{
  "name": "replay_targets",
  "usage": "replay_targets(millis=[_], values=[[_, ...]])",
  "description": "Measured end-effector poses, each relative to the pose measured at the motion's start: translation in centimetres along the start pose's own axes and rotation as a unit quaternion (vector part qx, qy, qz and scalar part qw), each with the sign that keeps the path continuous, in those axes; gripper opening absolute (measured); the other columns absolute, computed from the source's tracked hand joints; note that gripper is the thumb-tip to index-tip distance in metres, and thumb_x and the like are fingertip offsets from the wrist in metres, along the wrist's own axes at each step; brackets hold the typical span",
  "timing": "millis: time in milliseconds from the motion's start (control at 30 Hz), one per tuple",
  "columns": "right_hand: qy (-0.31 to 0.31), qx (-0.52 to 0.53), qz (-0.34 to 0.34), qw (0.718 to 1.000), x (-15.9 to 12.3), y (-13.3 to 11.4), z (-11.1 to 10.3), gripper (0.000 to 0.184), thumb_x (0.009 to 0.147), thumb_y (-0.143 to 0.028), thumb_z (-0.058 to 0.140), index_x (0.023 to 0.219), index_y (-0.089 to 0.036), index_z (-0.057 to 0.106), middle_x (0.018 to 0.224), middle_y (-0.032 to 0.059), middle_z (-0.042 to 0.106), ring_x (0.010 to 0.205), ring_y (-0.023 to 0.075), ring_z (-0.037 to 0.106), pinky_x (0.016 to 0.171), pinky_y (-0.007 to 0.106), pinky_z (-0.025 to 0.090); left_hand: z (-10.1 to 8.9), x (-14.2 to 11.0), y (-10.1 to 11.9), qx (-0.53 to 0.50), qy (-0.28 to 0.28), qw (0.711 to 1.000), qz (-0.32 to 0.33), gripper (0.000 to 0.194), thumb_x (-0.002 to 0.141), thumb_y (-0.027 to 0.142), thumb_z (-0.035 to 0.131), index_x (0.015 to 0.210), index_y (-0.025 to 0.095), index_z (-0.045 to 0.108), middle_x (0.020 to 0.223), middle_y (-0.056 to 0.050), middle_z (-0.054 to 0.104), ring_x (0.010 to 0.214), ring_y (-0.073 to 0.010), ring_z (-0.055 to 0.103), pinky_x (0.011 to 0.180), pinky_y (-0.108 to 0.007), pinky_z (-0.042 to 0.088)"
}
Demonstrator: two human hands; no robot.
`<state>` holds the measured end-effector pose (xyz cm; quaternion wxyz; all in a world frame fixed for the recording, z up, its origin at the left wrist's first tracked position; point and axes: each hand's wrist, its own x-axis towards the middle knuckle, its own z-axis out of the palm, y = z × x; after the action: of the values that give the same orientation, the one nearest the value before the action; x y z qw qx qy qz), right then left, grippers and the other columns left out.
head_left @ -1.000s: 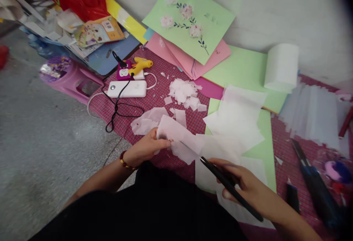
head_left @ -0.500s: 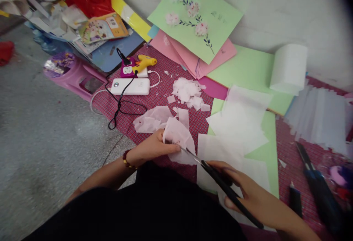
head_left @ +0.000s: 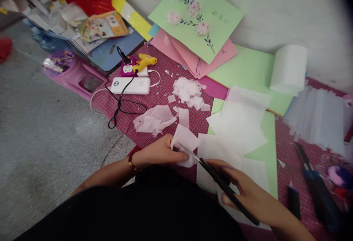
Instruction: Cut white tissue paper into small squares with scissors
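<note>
The right hand [head_left: 242, 184] grips black-handled scissors [head_left: 219, 180], the left hand [head_left: 161, 152] white paper [head_left: 186, 136] — below, red checked cloth [head_left: 162, 97]; beyond the grip, a yellow glue gun [head_left: 145, 63] and a light-green sheet [head_left: 220, 31] with pinkish-white flowers [head_left: 203, 28].

I operate in a paper-craft work area, its building type indeterminable, identified by the checked tablecloth [head_left: 165, 60], my scissors [head_left: 216, 175] on the near side, the yellow glue gun [head_left: 145, 63] at left, white paper cuttings [head_left: 185, 89] to its right and the flower collage [head_left: 197, 17] at the far wall [head_left: 264, 16].
</note>
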<state>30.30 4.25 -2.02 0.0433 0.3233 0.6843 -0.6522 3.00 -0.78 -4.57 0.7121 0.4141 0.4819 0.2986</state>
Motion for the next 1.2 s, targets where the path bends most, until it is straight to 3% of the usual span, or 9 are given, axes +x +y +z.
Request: replay_targets(millis=[233, 433, 633, 800, 1000, 1200], values=[[0.017, 0.023, 0.008, 1.0, 0.2, 0.1, 0.2, 0.058, 0.08, -0.044, 0.068, 0.132, -0.023, 0.055, 0.121, 0.0113, 0.064, 0.099, 0.029, 0.064, 0.091, 0.043, 0.051, 0.5, 0.1, 0.4, 0.03, 0.011, 0.999, -0.01, 0.019, 0.072, 0.021, 0.063, 0.088, 0.013, 0.066, 0.08, 0.0, 0.066, 0.07, -0.0117, 0.057, 0.069, -0.024, 0.047], [0.019, 0.042, 0.035, 0.998, 0.3, 0.8, 0.5, 0.049, 0.083, -0.043, 0.065, 0.127, -0.022, 0.06, 0.115, 0.0101, 0.066, 0.09, 0.0259, 0.067, 0.082, 0.038, 0.054, -0.7, -0.5, 1.1, 0.006, -0.005, 1.0, -0.025, 0.017, 0.072, 0.027, 0.065, 0.079, 0.012, 0.066, 0.067, 0.002, 0.061, 0.056, -0.007, 0.049, 0.053, -0.017, 0.038], [-0.002, 0.001, -0.001, 1.0, 0.1, 0.0, 0.2, 0.061, 0.084, -0.044, 0.063, 0.138, -0.022, 0.046, 0.135, 0.0142, 0.053, 0.116, 0.0308, 0.055, 0.097, 0.044, 0.046, -1.2, -0.8, 1.3, -0.048, 0.038, 0.997, -0.036, 0.027, 0.078, 0.035, 0.061, 0.071, 0.009, 0.063, 0.061, -0.001, 0.056, 0.051, -0.0065, 0.044, 0.049, -0.018, 0.035], [-0.013, 0.004, -0.01, 1.0, 0.4, -0.4, 0.3, 0.061, 0.084, -0.044, 0.062, 0.139, -0.022, 0.044, 0.137, 0.0149, 0.05, 0.116, 0.0309, 0.054, 0.098, 0.045, 0.045, -0.5, -0.6, 1.1, -0.012, 0.004, 0.999, -0.041, 0.03, 0.08, 0.035, 0.057, 0.061, 0.012, 0.054, 0.053, 0.005, 0.039, 0.046, -0.0046, 0.03, 0.043, -0.018, 0.023], [-0.011, 0.053, 0.011, 0.998, 0.9, -0.4, 0.7, 0.06, 0.083, -0.044, 0.064, 0.136, -0.022, 0.046, 0.105, 0.0079, 0.061, 0.089, 0.0224, 0.059, 0.079, 0.035, 0.051, -0.2, -0.3, 1.2, -0.001, -0.021, 1.0, -0.022, 0.034, 0.081, 0.035, 0.057, 0.056, 0.013, 0.05, 0.051, 0.006, 0.034, 0.046, -0.0044, 0.026, 0.043, -0.02, 0.019], [-0.008, 0.145, 0.034, 0.989, 1.5, -0.2, 1.3, 0.058, 0.084, -0.046, 0.063, 0.134, -0.022, 0.045, 0.085, 0.0016, 0.053, 0.069, 0.0143, 0.048, 0.059, 0.026, 0.042, 0.3, 0.0, 1.3, -0.05, 0.001, 0.999, -0.011, 0.029, 0.079, 0.031, 0.058, 0.058, 0.013, 0.055, 0.049, 0.005, 0.041, 0.044, -0.0044, 0.032, 0.042, -0.019, 0.024]])
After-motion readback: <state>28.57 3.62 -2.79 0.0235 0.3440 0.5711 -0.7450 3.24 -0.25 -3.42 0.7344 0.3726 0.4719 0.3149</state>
